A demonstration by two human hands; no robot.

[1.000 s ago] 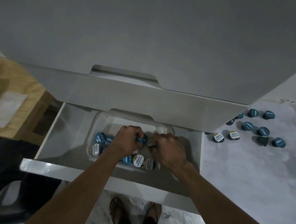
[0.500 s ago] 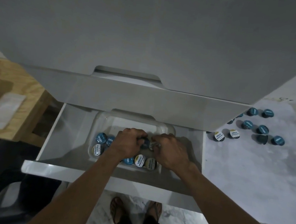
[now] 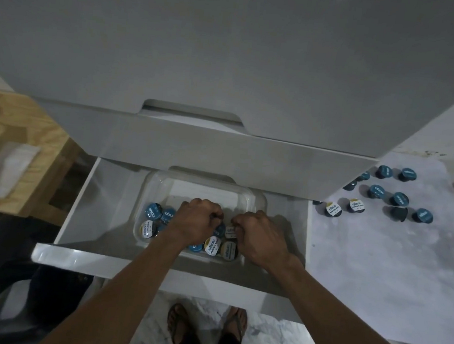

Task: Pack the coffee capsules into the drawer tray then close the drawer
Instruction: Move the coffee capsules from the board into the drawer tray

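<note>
Coffee capsules point(image 3: 211, 245) fill the tray point(image 3: 256, 202); left hand point(image 3: 196, 221) and right hand point(image 3: 258, 237) each grip one

Blue and white-lidded capsules point(image 3: 153, 210) fill the clear tray point(image 3: 205, 185) in the open drawer point(image 3: 102, 187); others point(image 3: 376, 191) lie on the counter.

The blue capsule point(image 3: 219, 229) once gripped by the left hand point(image 3: 197, 220) now lies in the tray point(image 3: 204, 194), fingers curled just above.

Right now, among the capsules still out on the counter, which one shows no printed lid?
The dark capsule between the white-lidded capsule and the far-right blue capsule; only its plain body shows, while the others show printed lids.
</note>
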